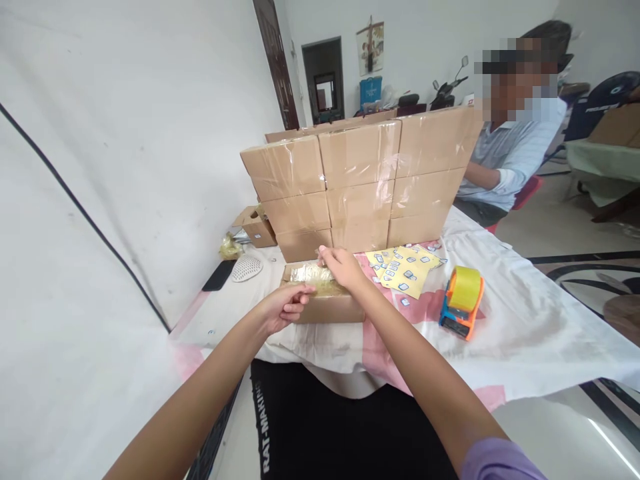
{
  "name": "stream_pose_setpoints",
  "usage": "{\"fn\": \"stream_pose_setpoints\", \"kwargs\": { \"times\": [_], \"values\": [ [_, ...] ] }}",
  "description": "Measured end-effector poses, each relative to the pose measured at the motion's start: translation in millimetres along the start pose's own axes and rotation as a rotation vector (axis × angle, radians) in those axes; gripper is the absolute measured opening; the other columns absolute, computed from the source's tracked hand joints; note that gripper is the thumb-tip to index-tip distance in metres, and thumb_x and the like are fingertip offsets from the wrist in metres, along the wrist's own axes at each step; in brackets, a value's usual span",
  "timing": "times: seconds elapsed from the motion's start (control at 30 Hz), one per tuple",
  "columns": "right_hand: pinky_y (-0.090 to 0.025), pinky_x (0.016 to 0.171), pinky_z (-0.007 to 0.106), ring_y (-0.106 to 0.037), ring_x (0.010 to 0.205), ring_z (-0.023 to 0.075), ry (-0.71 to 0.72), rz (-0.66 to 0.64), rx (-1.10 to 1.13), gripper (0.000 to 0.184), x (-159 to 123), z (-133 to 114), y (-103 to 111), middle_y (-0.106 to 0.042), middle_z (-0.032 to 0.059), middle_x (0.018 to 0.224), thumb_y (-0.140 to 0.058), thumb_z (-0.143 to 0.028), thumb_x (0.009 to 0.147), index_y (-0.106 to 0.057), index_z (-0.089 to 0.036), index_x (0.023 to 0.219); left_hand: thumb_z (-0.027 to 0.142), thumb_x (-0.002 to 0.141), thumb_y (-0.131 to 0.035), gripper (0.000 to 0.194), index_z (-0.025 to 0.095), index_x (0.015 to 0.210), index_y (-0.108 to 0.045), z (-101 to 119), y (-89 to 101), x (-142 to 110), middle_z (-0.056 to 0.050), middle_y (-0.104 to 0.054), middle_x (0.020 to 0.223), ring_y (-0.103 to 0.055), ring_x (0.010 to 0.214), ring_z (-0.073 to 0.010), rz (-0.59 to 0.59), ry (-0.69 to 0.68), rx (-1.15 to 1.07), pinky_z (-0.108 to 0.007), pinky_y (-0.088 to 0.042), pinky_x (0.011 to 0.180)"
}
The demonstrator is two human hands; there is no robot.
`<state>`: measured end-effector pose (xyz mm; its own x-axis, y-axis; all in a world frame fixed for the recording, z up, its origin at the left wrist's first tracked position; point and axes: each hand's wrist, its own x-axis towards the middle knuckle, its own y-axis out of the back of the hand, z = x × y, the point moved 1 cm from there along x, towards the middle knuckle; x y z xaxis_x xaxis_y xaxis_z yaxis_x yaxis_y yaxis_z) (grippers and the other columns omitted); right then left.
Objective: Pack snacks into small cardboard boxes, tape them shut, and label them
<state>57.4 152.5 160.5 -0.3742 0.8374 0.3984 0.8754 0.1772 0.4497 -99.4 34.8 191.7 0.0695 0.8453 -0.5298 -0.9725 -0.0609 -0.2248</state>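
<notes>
Purple sleeve [500, 460]: edges into the lower corner on the right arm, beside black clothing [345, 433] lettered "RAT-MAKING".
Left hand [287, 307]: fingers half curled at the near left edge of a carton [333, 311]; whether they pinch anything cannot be told.
Right hand [343, 265]: reaches over the carton's top, thumb and fingertips drawn close together; any film between them is too small to make out.
Carton in hand: sits on the tablecloth [515, 327] before the worker, top apparently closed.
Glossy tape [313, 271]: lies across that top, so sealing looks well advanced; smoothing seems unfinished, and the far ends are hidden.
Carton wall [357, 173]: rises just behind, three across and three high, tape gleaming, apparently finished.
Tape dispenser [463, 300]: rests apart at right, past yellow sticker sheets [410, 273].
Co-worker [520, 147]: sits beyond the wall's right end.
</notes>
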Motion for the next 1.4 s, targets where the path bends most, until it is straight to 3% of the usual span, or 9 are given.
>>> {"fn": "stream_pose_setpoints", "kwargs": {
  "times": [0.43, 0.6, 0.7, 0.77, 0.87, 0.93, 1.1, 1.27, 1.4],
  "values": [
    [-0.044, 0.077, 0.026, -0.071, 0.085, 0.0195, -0.001, -0.028, -0.060, 0.059, -6, -11, -5, -0.078, 0.0033, 0.085, -0.032, -0.057, 0.105, -0.072, -0.022, 0.080, 0.019, 0.095, -0.051, 0.014, 0.012, 0.092, -0.062, -6, 5.0, -16, 0.011, -0.037, 0.051, -0.016, 0.033, 0.0001, -0.018, 0.049, 0.040, -0.014, -0.008, 0.032],
    [-0.045, 0.081, 0.028, -0.072, 0.089, 0.0207, -0.015, -0.039, -0.050, 0.059, -4, -9, -7, -0.079, 0.0037, 0.087, -0.034, -0.058, 0.104, -0.073, -0.022, 0.080, 0.032, 0.095, -0.053, 0.025, 0.012, 0.094, -0.068, -18, 9.8, -34, 0.010, -0.036, 0.044, -0.014, 0.033, -0.0024, -0.031, 0.024, 0.183, -0.017, -0.009, 0.035],
    [-0.046, 0.081, 0.029, -0.073, 0.088, 0.0219, -0.035, -0.039, -0.038, 0.058, -2, -7, -7, -0.079, 0.0045, 0.085, -0.035, -0.058, 0.104, -0.074, -0.022, 0.081, 0.040, 0.096, -0.051, 0.030, 0.017, 0.094, -0.070, -23, 11.3, -38, 0.002, -0.056, 0.051, -0.041, 0.040, -0.0083, 0.195, -0.341, 0.620, -0.020, -0.031, 0.043],
    [-0.047, 0.081, 0.030, -0.073, 0.088, 0.0228, -0.044, -0.041, -0.027, 0.058, 0, -6, -7, -0.079, 0.0050, 0.084, -0.036, -0.059, 0.104, -0.074, -0.021, 0.082, 0.042, 0.094, -0.055, 0.030, 0.020, 0.108, -0.070, -28, 10.0, -33, -0.008, -0.076, 0.089, -0.068, 0.075, -0.0190, 0.421, -0.726, 0.954, -0.029, -0.051, 0.067],
    [-0.047, 0.079, 0.030, -0.073, 0.088, 0.0233, -0.046, -0.044, -0.013, 0.056, 0, -5, -9, -0.079, 0.0053, 0.083, -0.038, -0.060, 0.103, -0.074, -0.021, 0.083, 0.040, 0.092, -0.063, 0.044, 0.022, 0.131, -0.063, -45, 6.3, -14, -0.013, -0.066, 0.138, -0.061, 0.126, -0.0325, 0.386, -1.053, 1.335, -0.047, -0.047, 0.104],
    [-0.047, 0.078, 0.029, -0.073, 0.087, 0.0225, -0.044, -0.047, -0.001, 0.056, 0, -6, -11, -0.080, 0.0051, 0.084, -0.038, -0.058, 0.103, -0.073, -0.021, 0.084, 0.030, 0.095, -0.059, 0.039, 0.020, 0.132, -0.064, -60, 5.7, -2, -0.013, -0.066, 0.139, -0.060, 0.130, -0.0325, 0.322, -1.111, 1.439, -0.049, -0.044, 0.107],
    [-0.047, 0.079, 0.027, -0.072, 0.082, 0.0196, -0.036, -0.066, 0.041, 0.057, 2, -7, -13, -0.078, 0.0036, 0.075, -0.038, -0.057, 0.103, -0.072, -0.020, 0.078, 0.019, 0.101, -0.045, 0.034, 0.021, 0.126, -0.068, -88, 7.2, 5, -0.009, -0.073, 0.128, -0.067, 0.120, -0.0270, 0.480, -1.233, 1.381, -0.045, -0.047, 0.100],
    [-0.045, 0.070, 0.026, -0.065, 0.067, 0.0164, -0.007, -0.029, 0.068, 0.052, 3, -11, -12, -0.070, 0.0013, 0.064, -0.044, -0.052, 0.100, -0.065, -0.019, 0.067, 0.020, 0.101, -0.048, 0.031, 0.022, 0.123, -0.069, -97, 5.3, 3, -0.007, -0.075, 0.123, -0.069, 0.114, -0.0262, 0.568, -1.299, 1.366, -0.043, -0.048, 0.097],
    [-0.047, 0.069, 0.026, -0.064, 0.067, 0.0159, 0.019, 0.096, 0.134, 0.040, -3, -16, 2, -0.067, -0.0002, 0.068, -0.049, -0.051, 0.096, -0.062, -0.020, 0.075, 0.020, 0.100, -0.050, 0.030, 0.024, 0.122, -0.070, -98, 6.8, 2, -0.006, -0.076, 0.122, -0.070, 0.111, -0.0261, 0.594, -1.336, 1.365, -0.042, -0.049, 0.093]
  ]
}}
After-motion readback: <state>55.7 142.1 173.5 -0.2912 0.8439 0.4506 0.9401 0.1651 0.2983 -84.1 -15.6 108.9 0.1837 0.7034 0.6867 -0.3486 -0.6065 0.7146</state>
